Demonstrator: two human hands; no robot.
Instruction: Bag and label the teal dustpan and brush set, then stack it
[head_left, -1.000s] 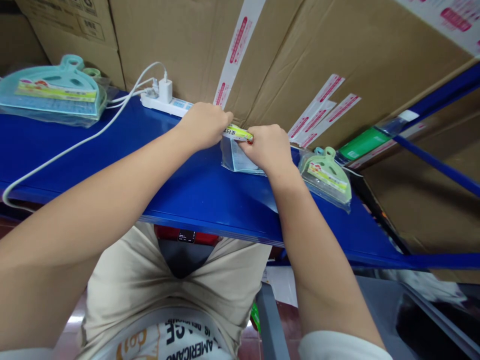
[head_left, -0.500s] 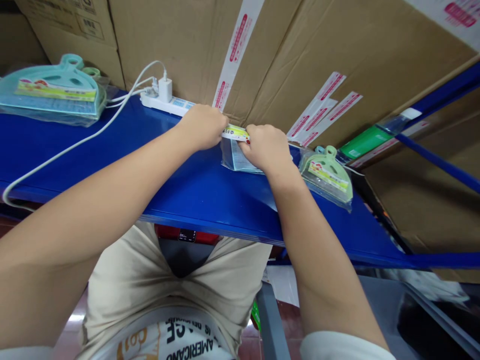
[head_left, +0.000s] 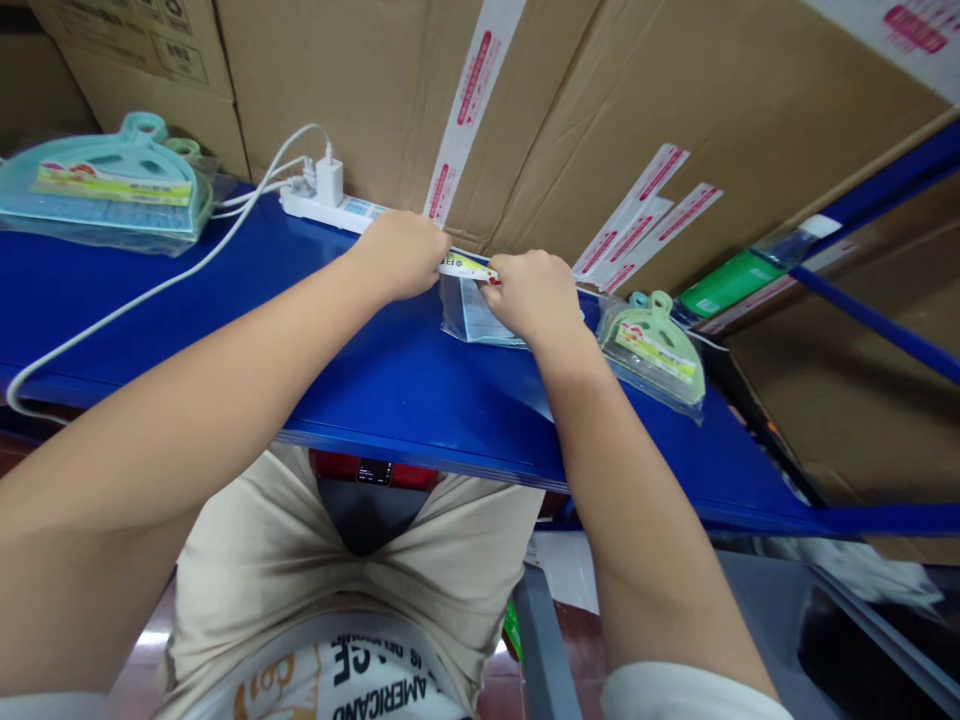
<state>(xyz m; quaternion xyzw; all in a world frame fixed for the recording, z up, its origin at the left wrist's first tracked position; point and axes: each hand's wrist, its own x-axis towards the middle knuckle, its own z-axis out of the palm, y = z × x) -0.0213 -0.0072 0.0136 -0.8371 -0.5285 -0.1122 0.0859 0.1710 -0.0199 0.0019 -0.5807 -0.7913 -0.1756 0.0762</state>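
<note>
Brown cardboard (head_left: 337, 90) rises behind the bagged pale-blue package (head_left: 484, 320), which rests on a blue tabletop (head_left: 405, 385). Left of the package lies a turquoise dustpan (head_left: 79, 152) in clear film; right of it, a smaller-looking green dustpan (head_left: 643, 322). The left hand (head_left: 409, 252), at the package's upper left, is curled tight around one end of a label strip (head_left: 466, 266); the right hand (head_left: 536, 290), partly covering the package, pinches the other. Above the package's crinkled film, the strip looks yellow and white, with dark characters and a red spot.
</note>
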